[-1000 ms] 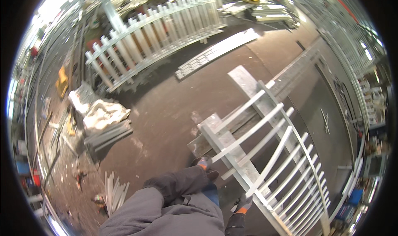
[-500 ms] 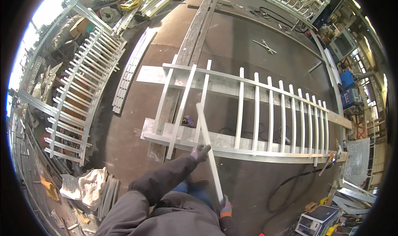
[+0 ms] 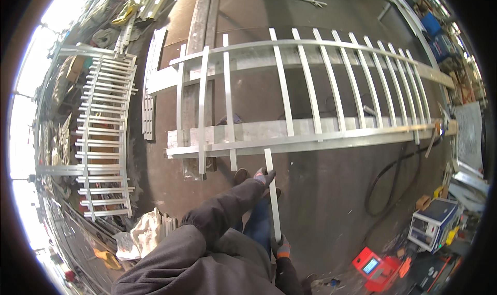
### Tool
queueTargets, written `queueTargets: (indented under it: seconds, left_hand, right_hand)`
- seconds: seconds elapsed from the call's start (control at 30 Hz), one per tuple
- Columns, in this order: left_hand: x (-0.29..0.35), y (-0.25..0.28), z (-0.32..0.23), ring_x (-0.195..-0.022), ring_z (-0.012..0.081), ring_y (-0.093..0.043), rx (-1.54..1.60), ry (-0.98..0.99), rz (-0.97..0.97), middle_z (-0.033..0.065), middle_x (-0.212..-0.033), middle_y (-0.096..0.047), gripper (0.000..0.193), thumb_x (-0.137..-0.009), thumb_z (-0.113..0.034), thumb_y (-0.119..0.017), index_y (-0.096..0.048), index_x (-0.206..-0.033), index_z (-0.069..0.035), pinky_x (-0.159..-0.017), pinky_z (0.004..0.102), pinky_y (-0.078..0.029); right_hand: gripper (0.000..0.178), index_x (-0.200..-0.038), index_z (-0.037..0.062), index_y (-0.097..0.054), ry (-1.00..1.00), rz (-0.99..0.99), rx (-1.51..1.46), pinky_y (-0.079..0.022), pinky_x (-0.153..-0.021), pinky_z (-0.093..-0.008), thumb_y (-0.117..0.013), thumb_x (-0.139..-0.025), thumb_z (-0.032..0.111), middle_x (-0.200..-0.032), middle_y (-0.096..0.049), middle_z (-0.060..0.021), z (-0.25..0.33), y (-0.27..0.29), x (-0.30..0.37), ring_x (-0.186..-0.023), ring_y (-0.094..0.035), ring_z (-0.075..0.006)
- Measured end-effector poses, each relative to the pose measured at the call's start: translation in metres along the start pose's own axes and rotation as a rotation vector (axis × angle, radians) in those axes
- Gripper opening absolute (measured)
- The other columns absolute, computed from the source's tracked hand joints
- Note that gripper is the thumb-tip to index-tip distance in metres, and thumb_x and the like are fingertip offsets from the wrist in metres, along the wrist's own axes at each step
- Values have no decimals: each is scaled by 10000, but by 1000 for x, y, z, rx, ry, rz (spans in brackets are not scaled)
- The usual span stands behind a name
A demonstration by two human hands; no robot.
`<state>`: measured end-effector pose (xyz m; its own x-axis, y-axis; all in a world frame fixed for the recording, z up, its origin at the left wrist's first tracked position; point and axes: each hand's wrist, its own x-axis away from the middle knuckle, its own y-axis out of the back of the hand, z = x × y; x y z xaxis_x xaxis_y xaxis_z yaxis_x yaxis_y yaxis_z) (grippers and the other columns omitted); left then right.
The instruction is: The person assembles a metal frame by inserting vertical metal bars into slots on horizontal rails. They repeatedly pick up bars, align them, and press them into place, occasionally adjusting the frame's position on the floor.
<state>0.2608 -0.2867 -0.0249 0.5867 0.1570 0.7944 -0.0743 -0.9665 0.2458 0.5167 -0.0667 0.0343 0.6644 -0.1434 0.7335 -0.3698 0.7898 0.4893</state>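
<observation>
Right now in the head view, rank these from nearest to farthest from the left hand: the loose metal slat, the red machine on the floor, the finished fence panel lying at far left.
1. loose metal slat: gripped near its upper end by the left hand.
2. red machine: on the floor, lower right.
3. finished fence panel: far left.
</observation>
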Motion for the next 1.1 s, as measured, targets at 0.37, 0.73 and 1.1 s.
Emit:
queueTargets:
  seconds: [0.37, 0.73, 1.1]
  left_hand:
    - [-40, 54, 12, -739, 220, -698, -236, -65, 117, 115, -817, -716, 424, -881, -407, -620, -682, -1019, -11, -682, 388, -536]
    - [-31, 62, 20, -1010, 318, -630, -431, -284, -83, 188, -1074, -637, 510, -892, -414, -649, -567, -1199, -16, -860, 442, -497]
    - [-52, 93, -81, -1287, 459, -402, -963, -601, -243, 221, -1339, -499, 702, -794, -490, -673, -516, -1376, -130, -1090, 546, -333]
  right_hand:
    - [504, -1144, 82, -670, -148, -104, -57, -527, -865, -470, -679, -815, 463, -1012, -710, -198, 31, -129, 31, -1000, -661, -403]
    - [427, -1131, 77, -663, -166, -139, 99, -553, -793, -495, -651, -855, 403, -1005, -708, -225, 66, -136, 42, -940, -691, -391]
    - [487, -1363, 168, -560, 23, -100, 175, -488, -951, -463, -633, -899, 297, -1213, -646, -202, -5, -91, -69, -1103, -613, -399]
